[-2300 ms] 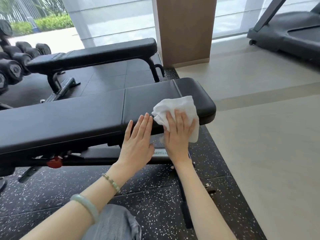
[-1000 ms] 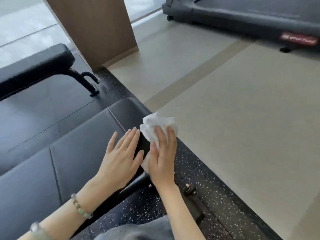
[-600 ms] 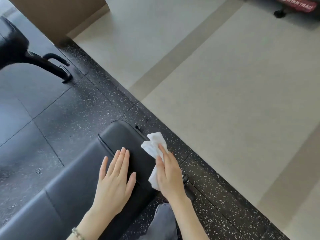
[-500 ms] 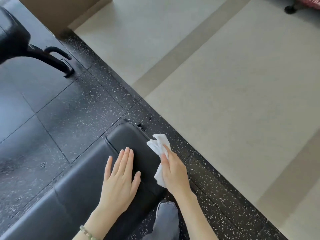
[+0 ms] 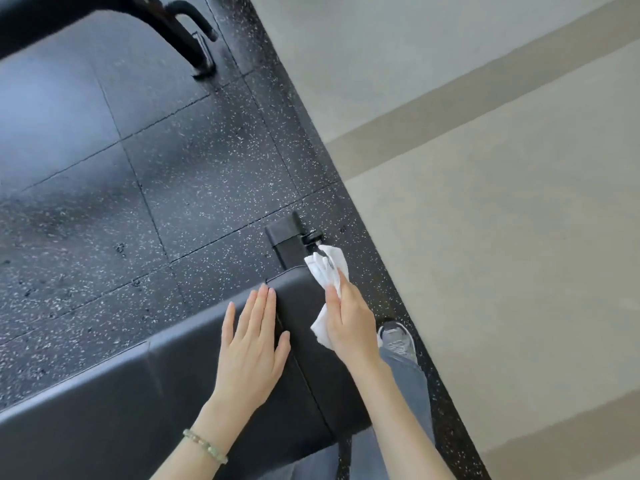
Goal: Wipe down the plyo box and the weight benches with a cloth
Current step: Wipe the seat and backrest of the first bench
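Observation:
A black padded weight bench (image 5: 138, 396) runs from the lower left to its short end near the middle of the view. My left hand (image 5: 254, 344) lies flat on the pad, fingers together, across the seam between the two cushions. My right hand (image 5: 349, 318) grips a crumpled white cloth (image 5: 327, 268) against the bench's far end edge, with part of the cloth hanging below my palm. The bench's black foot bar (image 5: 287, 242) sticks out on the floor just beyond the cloth. No plyo box is in view.
A second bench's pad and curved black leg (image 5: 187, 39) sit at the top left. Black speckled rubber tiles (image 5: 173, 174) cover the floor to the left, beige flooring (image 5: 485, 202) to the right. My grey trouser leg and shoe (image 5: 398, 341) stand beside the bench end.
The view has tilted down and moved over the bench's end. My right hand has carried the cloth from the pad's top round to the end edge. My left hand stays flat on the pad.

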